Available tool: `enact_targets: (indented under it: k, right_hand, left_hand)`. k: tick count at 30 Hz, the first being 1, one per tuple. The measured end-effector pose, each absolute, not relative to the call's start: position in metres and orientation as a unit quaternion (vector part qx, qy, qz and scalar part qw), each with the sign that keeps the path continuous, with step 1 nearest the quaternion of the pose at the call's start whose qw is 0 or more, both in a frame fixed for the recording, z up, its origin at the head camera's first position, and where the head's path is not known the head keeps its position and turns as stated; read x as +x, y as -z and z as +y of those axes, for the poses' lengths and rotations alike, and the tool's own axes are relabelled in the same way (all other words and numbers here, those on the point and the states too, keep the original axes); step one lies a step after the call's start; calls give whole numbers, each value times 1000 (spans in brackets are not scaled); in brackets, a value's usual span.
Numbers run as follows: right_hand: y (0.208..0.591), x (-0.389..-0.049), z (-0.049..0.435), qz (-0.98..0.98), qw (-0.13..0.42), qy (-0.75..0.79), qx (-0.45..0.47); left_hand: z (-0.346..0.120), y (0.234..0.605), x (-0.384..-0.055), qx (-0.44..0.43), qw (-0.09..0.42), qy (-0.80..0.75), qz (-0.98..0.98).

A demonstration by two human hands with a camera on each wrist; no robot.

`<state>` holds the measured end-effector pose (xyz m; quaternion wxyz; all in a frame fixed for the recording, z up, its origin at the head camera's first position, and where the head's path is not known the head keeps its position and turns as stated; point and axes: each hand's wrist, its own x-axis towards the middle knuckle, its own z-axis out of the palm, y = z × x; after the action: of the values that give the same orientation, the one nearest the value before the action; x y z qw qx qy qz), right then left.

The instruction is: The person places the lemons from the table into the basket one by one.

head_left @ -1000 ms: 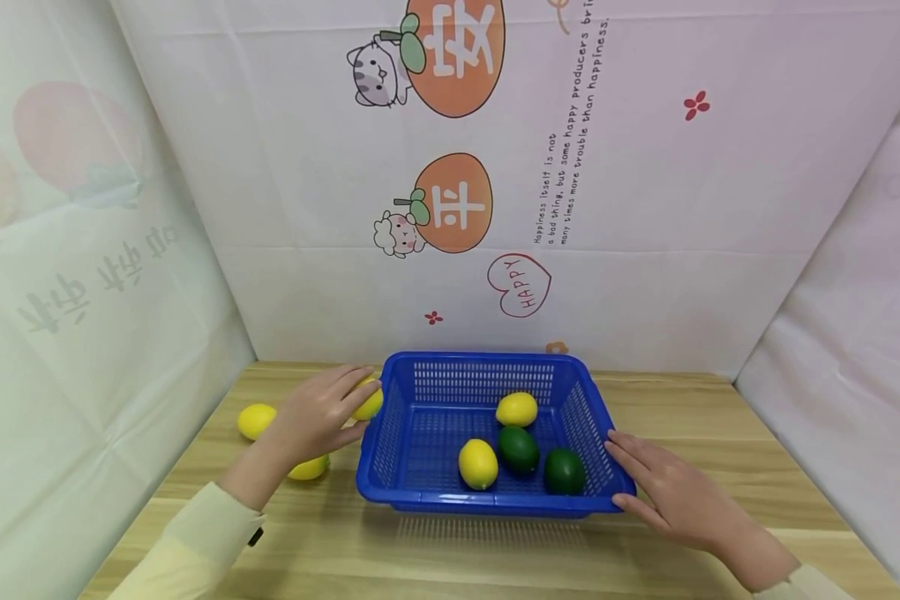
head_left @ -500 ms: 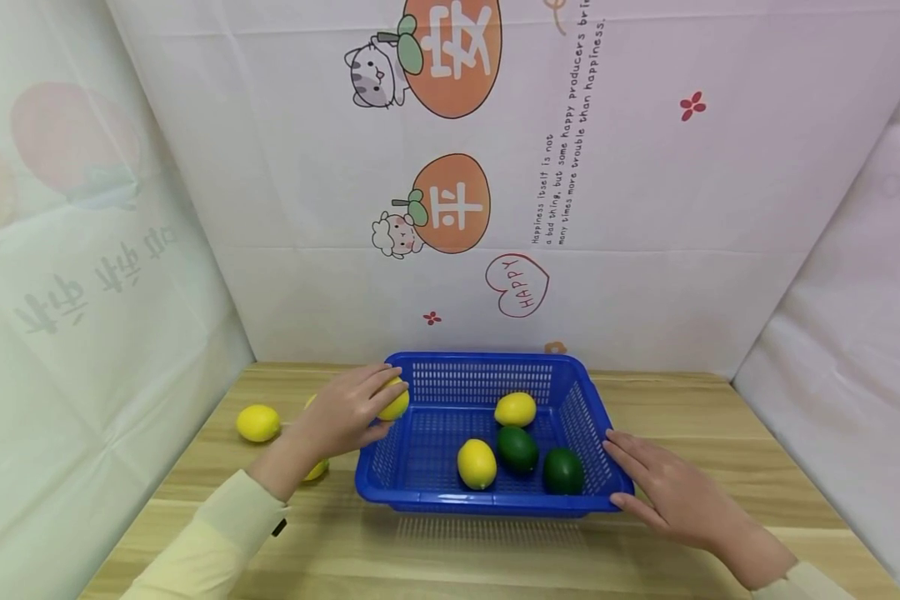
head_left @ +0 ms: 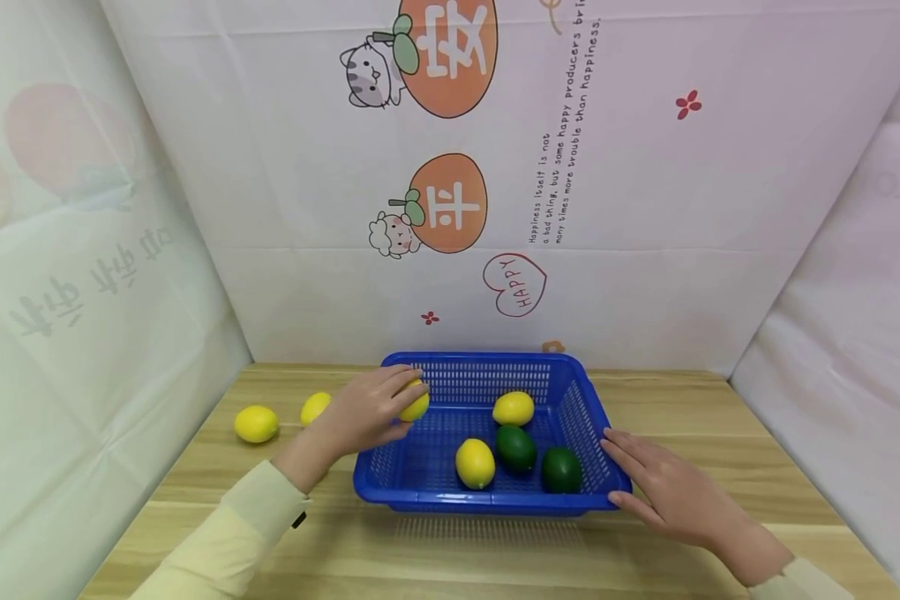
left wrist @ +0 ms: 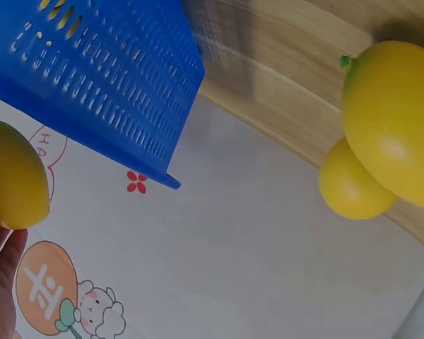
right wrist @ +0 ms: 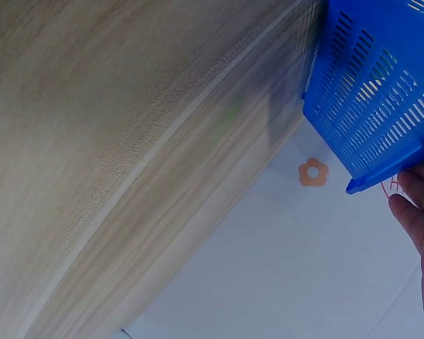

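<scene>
My left hand point(head_left: 367, 410) grips a yellow lemon point(head_left: 416, 403) over the left side of a blue plastic basket point(head_left: 487, 499). In the left wrist view the lemon point(left wrist: 15, 178) shows beside the basket's slotted wall point(left wrist: 120, 78), with fingertips point(left wrist: 13, 244) against it. Two lemons, one nearer point(head_left: 475, 464) and one farther back point(head_left: 513, 408), lie inside with two dark green fruits like limes or avocados, one point(head_left: 516, 449) left of the other point(head_left: 562, 471). My right hand point(head_left: 678, 492) rests its fairly straight fingers and thumb on the basket's right rim.
On the wooden table point(head_left: 690, 417), left of the basket, lie a lemon point(head_left: 256, 424) and another lemon point(head_left: 316, 407), partly behind my left hand. A large nearby lemon point(left wrist: 396, 123) fills part of the left wrist view. Printed white cloth point(head_left: 615, 308) walls the back and sides.
My left hand has carried the lemon rightward, from beside the basket's left rim to above its inside. The right hand stays on the rim. A table lemon has become hidden behind the left wrist.
</scene>
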<state>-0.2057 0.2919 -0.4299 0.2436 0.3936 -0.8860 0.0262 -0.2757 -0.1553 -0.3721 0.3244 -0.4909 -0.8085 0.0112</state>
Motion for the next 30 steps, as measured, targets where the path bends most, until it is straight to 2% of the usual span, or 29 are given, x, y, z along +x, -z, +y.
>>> enact_targets:
  k: [18,30]
  right_hand:
    - [431,-206,292,-888,243,-22,390]
    - [430,-206,292,-888,240,-25,392]
  left_hand:
    - [-148,383,-285,-498,297,-22,-815]
    - [-143,388,-288,-483,236,-36,-843]
